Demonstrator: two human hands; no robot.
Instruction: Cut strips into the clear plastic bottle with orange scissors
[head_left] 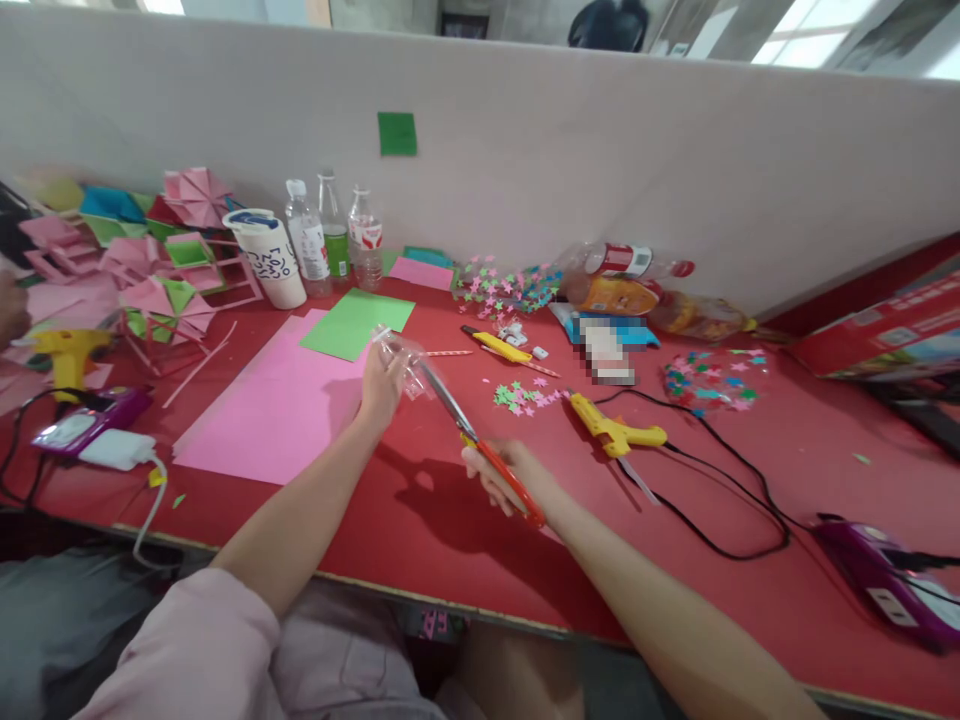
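Room in front, obstacles beyond

Bare worktop [420, 555] is stretching along the front edge, while scissors [484, 450] are bridging the gap between the hands [384, 385]. Rightward, a yellow glue gun [616, 432] and its black cord [729, 553] are obstructing low passes; ahead, a utility knife [506, 347] is lying crosswise.

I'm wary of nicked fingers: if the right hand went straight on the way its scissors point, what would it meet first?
Probably the clear plastic bag held by the left hand: the tips of the scissors in the right hand overlap it in view, though depth is unclear.
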